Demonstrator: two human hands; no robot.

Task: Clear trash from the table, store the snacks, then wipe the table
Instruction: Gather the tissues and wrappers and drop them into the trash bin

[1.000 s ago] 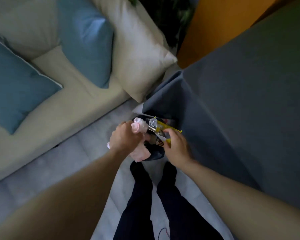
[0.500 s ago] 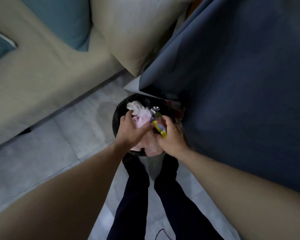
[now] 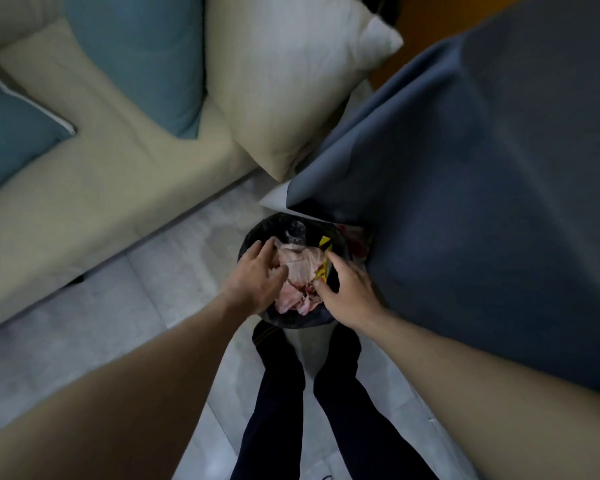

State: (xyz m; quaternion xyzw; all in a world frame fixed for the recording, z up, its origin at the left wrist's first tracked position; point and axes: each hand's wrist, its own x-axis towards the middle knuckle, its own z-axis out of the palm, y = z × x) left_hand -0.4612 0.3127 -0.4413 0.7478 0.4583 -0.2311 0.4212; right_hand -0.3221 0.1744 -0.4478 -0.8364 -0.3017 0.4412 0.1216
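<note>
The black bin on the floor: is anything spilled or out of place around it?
Nothing spilled on the grey tiles. The pink crumpled tissue and yellow wrapper lie inside the round black bin. Only oddity: a corner of the blue-grey tablecloth droops over the bin's far rim.

glossy black plastic bin liner (image 3: pixel 257 237); crumpled pink paper (image 3: pixel 297 268); matt cloth sofa (image 3: pixel 118 174).

Left hand (image 3: pixel 257 278) spread; right hand (image 3: pixel 347 289) spread.

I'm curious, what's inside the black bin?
The bin holds crumpled pink tissues, a yellow wrapper and clear plastic. Whatever lies underneath them is covered.
</note>
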